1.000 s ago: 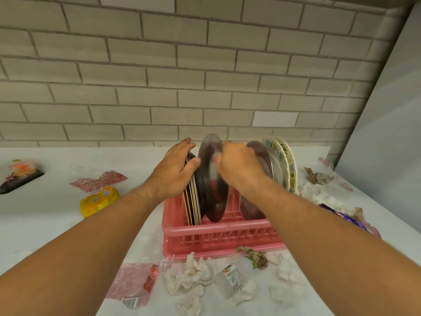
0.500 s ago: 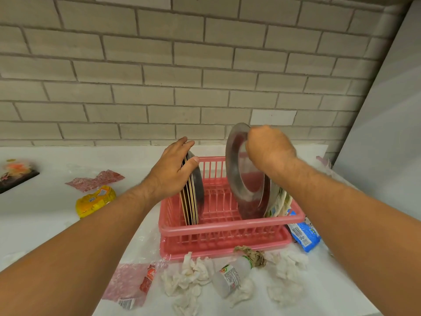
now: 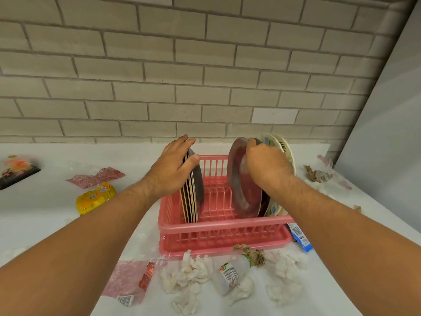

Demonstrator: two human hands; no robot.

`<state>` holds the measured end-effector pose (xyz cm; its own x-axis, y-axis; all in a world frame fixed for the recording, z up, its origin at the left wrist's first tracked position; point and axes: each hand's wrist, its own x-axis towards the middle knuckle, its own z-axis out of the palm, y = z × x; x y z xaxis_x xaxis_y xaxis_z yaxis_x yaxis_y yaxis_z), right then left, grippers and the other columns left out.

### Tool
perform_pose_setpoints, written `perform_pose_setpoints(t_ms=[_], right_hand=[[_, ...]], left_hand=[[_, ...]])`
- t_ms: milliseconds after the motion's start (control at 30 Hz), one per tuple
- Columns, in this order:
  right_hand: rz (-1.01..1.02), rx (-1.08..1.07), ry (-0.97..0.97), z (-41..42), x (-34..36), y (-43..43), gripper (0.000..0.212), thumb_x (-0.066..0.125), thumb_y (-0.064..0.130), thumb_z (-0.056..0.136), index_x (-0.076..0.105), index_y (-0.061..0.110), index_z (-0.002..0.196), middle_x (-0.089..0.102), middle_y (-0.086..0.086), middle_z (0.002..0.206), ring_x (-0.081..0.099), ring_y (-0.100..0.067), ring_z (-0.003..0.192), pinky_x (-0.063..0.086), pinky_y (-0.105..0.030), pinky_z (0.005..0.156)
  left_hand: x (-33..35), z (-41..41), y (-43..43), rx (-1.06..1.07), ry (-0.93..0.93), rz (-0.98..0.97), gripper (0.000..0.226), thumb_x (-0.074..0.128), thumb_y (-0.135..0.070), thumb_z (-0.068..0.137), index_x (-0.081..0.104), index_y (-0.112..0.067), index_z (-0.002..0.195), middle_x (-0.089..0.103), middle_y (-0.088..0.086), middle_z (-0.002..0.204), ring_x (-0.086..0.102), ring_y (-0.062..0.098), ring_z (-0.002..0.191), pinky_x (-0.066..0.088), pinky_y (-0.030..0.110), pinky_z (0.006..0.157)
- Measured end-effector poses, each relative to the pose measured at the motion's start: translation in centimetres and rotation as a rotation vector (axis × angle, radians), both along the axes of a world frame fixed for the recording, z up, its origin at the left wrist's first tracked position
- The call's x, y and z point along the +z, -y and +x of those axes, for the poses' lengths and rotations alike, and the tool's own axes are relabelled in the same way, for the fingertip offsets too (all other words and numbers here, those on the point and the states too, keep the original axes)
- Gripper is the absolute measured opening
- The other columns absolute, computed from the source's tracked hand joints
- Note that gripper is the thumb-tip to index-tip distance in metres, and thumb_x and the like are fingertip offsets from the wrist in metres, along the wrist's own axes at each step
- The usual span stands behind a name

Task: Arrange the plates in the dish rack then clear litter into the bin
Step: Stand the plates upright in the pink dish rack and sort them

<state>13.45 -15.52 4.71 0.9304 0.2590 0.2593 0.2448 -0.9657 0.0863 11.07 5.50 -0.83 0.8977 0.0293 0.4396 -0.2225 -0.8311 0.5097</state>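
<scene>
— What are the hands doing, from the head view?

— Both are in the pink dish rack (image 3: 218, 226), which sits on the white counter (image 3: 45, 215) against the grey brick wall (image 3: 205, 76). The left hand (image 3: 173, 174) is on a stack of dark plates (image 3: 192, 201) standing on edge at the rack's left end. Its fingers lie over the top rim and the thumb presses the face nearest the middle, so the stack is pinched between them.

— And the other one?

— The right hand (image 3: 266, 167) has its fingers curled over the top rim of a steel plate (image 3: 241, 185), gripping it. That plate stands on edge towards the right end, tilted a little, with its lower edge down inside the rack. Just behind it, at the far right, are pale patterned plates (image 3: 284, 147), also upright. The middle of the rack between the two groups shows only bare slots.

— What about the litter?

— It is all on the counter. In front of the rack are white tissue wads (image 3: 189, 272), a small plastic bottle (image 3: 230, 273) on its side and a scrap of brown paper (image 3: 252, 255) by its cap. A pink film wrapper (image 3: 129, 279) lies at front left. A blue packet (image 3: 300, 238) pokes out at the rack's right corner. Off to the left are a yellow packet (image 3: 95, 197), a red wrapper (image 3: 95, 177) and a black tray (image 3: 18, 172). More crumpled paper (image 3: 316, 175) sits far right.
</scene>
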Motion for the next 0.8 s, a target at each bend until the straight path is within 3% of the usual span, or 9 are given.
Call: perform_pose_setpoints(t_ms=[400,800], right_hand=[[-0.082,-0.007,0.033,0.28,0.01,0.33,0.041,0.051,-0.004,0.092,0.042,0.002,0.131,0.062,-0.014,0.113,0.065,-0.033,0.097,0.054,-0.042,0.074],[-0.119,0.005,0.018,0.44,0.26,0.40,0.043,0.055,0.000,0.093,0.041,0.002,0.133,0.059,-0.015,0.119,0.064,-0.033,0.101,0.054,-0.043,0.078]], left_hand=[[-0.08,0.01,-0.12,0.002,-0.006,0.018,0.054,0.034,-0.043,0.100,0.024,-0.027,0.150,0.015,-0.005,0.160,0.009,0.011,0.146,0.011,0.031,0.115],[-0.15,0.06,-0.17,-0.006,-0.001,0.017,0.054,0.035,-0.042,0.100,0.024,-0.026,0.150,0.015,-0.005,0.160,0.009,0.011,0.146,0.011,0.030,0.115]])
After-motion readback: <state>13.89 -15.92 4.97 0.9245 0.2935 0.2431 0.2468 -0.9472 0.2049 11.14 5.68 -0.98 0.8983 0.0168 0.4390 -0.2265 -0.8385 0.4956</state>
